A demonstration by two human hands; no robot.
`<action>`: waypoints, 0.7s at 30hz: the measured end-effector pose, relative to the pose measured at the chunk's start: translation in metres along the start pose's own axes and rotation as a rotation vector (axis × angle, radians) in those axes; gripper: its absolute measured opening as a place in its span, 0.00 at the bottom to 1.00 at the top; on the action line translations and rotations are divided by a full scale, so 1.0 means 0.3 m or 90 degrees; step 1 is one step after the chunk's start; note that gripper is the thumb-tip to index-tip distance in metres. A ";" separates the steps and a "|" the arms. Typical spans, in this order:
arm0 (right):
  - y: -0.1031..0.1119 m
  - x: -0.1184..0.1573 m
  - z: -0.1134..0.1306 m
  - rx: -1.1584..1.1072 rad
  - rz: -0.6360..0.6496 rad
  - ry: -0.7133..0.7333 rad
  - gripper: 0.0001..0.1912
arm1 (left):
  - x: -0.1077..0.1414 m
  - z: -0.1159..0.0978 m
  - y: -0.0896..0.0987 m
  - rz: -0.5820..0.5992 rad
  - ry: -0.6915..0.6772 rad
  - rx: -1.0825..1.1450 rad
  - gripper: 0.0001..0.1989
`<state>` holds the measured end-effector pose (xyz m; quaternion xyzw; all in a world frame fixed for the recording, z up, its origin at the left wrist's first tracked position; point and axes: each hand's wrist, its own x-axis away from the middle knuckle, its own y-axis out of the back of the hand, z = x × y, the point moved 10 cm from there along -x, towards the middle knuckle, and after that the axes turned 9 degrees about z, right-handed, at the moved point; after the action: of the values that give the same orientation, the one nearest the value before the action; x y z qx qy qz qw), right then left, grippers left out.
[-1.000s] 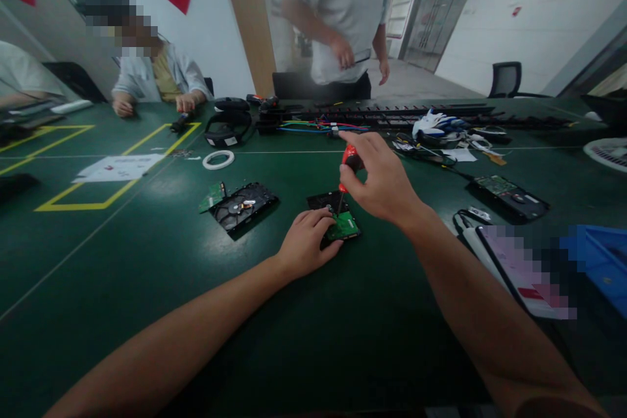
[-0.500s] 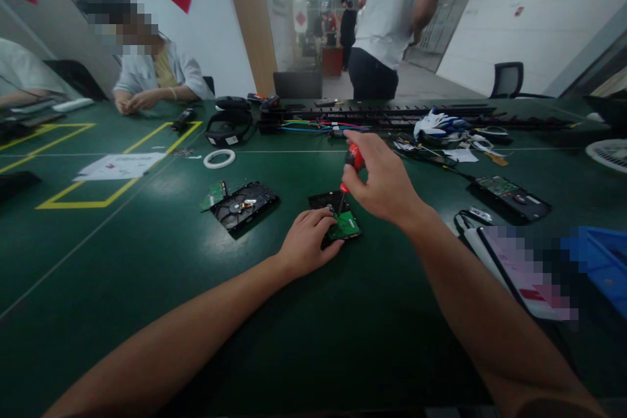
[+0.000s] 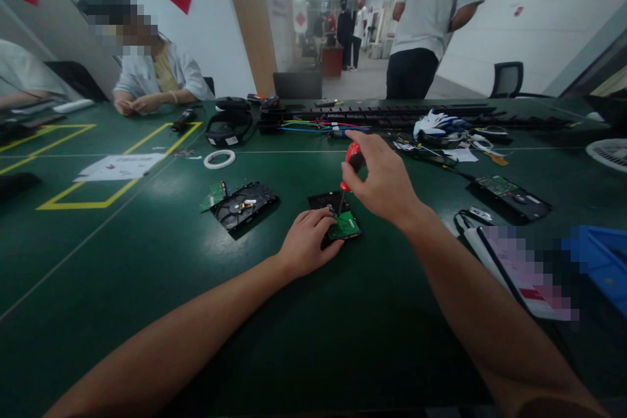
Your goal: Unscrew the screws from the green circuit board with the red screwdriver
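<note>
A hard drive (image 3: 350, 226) with a green circuit board facing up lies on the green table in front of me. My left hand (image 3: 309, 239) grips its left side, covering part of it. In my right hand (image 3: 381, 176) is a screwdriver (image 3: 351, 155) with a red and black handle, held upright between thumb and fingers. Its shaft points down and the tip meets the drive near the board's upper edge; the exact contact spot is too small to make out. Left of my hands lies an opened hard drive (image 3: 245, 208), a small green circuit board (image 3: 213, 198) beside it.
Another hard drive (image 3: 512, 198) lies at right, near a blue bin (image 3: 600, 268) and a white device (image 3: 514, 274). Cables, gloves (image 3: 435, 124) and black rails (image 3: 392, 114) line the back. A white ring (image 3: 219, 159) lies at left. A person (image 3: 159, 75) sits across the table.
The screwdriver's handle has turned slightly in my right hand, showing more red. My left hand and the drive stay put. A standing person in the background has moved right.
</note>
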<state>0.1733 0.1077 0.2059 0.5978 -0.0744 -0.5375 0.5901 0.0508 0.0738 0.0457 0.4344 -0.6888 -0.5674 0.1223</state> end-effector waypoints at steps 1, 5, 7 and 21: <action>0.003 0.000 -0.004 0.008 -0.003 -0.007 0.25 | 0.000 -0.001 0.001 0.000 0.000 -0.002 0.17; 0.011 0.003 -0.006 0.032 -0.009 -0.019 0.19 | 0.000 -0.003 0.003 -0.001 0.002 -0.007 0.18; 0.012 0.003 0.002 0.024 -0.006 -0.013 0.20 | -0.001 -0.003 0.004 -0.004 0.005 -0.003 0.17; 0.009 -0.002 0.010 0.018 0.009 0.006 0.21 | 0.001 -0.005 0.006 -0.007 -0.001 -0.008 0.17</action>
<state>0.1722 0.1054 0.2092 0.6080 -0.0830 -0.5294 0.5858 0.0508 0.0725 0.0475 0.4366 -0.6831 -0.5728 0.1212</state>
